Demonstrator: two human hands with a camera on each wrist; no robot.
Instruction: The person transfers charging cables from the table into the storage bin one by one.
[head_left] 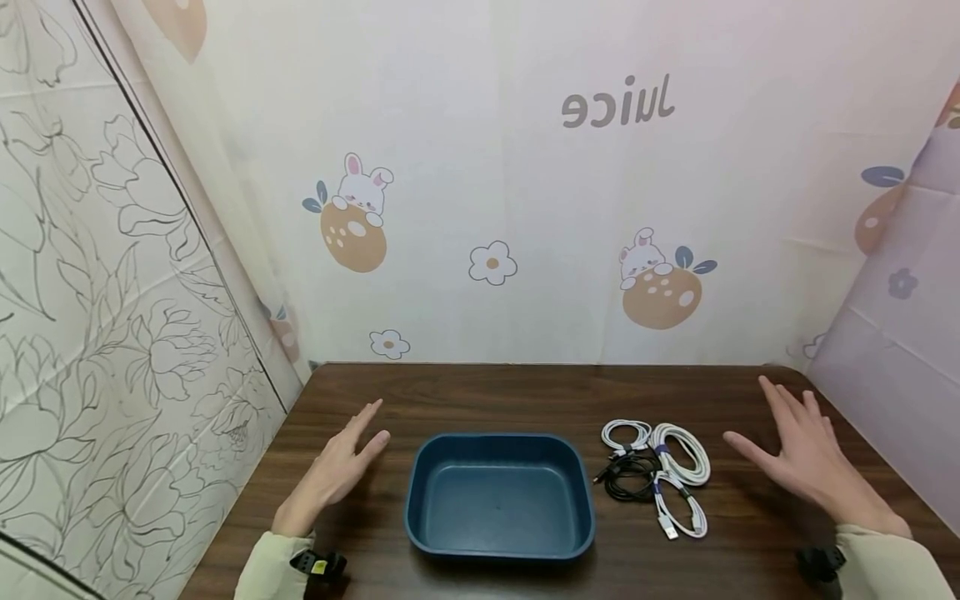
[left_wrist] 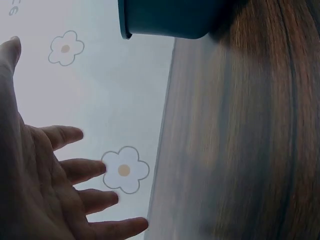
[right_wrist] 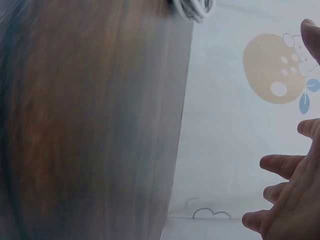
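My left hand [head_left: 332, 472] is held to the left of a dark blue rectangular bin [head_left: 498, 546], fingers spread and nothing in them. In the left wrist view that palm [left_wrist: 47, 192] faces the bin's corner [left_wrist: 165, 17]. Over on the right, my right hand [head_left: 813, 454] has its fingers extended and holds nothing. Between it and the bin lie coiled cables: a small white coil [head_left: 609, 432], a black coil [head_left: 617, 490], a larger white coil [head_left: 703, 468] and a white cable with a USB plug [head_left: 669, 527]. Dark ties bind some of them.
The dark wooden table [head_left: 450, 392] meets a white printed curtain [head_left: 480, 167] at the back. A flower-patterned panel [head_left: 150, 333] rises on the left, and another curtain [head_left: 900, 375] closes the right side. Each wrist wears a black camera strap [head_left: 318, 564].
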